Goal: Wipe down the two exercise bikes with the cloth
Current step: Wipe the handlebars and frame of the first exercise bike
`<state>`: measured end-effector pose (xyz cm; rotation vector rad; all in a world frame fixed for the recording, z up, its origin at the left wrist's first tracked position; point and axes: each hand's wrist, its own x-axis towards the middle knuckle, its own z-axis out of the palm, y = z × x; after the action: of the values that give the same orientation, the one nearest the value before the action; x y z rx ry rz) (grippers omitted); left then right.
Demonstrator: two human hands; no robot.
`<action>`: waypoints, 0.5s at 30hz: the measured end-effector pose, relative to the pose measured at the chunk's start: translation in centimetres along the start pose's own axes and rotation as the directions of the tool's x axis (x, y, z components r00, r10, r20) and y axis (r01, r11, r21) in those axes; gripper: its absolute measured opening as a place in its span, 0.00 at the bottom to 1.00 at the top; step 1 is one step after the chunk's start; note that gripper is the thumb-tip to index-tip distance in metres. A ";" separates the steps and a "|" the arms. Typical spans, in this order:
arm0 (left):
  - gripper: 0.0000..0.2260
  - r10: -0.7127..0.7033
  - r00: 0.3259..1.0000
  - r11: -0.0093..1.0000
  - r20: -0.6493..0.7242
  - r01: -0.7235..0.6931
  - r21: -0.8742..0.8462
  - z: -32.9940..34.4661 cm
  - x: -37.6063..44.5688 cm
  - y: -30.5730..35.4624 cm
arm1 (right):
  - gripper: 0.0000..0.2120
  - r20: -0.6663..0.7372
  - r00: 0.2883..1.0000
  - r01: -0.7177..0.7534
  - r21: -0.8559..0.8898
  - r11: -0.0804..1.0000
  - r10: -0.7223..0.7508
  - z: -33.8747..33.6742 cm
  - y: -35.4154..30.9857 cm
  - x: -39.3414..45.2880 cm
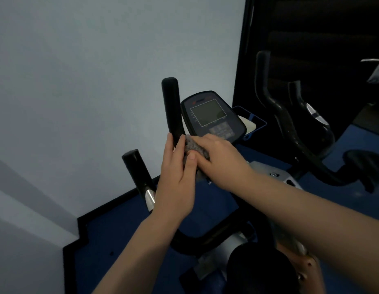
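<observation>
Both hands, left hand (176, 179) and right hand (218, 160), clutch the cloth (195, 148) beside the console (212, 115).

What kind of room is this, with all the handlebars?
Probably a small gym or workout room. An exercise bike with a display console stands on a blue floor mat, and a second exercise bike stands beside it.

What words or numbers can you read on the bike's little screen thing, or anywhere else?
None can be read.
Console: a reddish logo mark above the blank screen, too blurred to read.
Console buttons: markings too small and dim to read.
Second bike: a silver patch, with no readable text.
Cloth, hands and wall: no writing visible.
</observation>
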<state>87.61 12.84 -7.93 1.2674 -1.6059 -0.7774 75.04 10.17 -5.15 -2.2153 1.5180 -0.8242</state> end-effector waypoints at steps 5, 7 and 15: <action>0.21 0.086 0.996 0.990 0.020 -0.088 0.109 0.0 -0.4 -0.2 | 0.15 0.023 0.998 0.052 -0.075 0.996 -0.050 -0.6 0.4 -1.7; 0.20 0.135 0.990 0.976 0.040 -0.140 0.168 0.0 -0.5 -0.3 | 0.15 0.010 0.998 0.063 -0.082 0.995 -0.063 -0.6 0.6 -2.3; 0.18 0.220 0.969 0.949 0.115 -0.239 0.205 0.0 -0.6 -0.3 | 0.18 0.064 0.994 0.094 -0.134 0.987 -0.086 -1.5 2.1 -4.4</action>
<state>87.80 13.33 -8.38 1.1803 -1.9146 -0.5305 71.35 13.49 -6.36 -2.4005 1.4977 -0.6936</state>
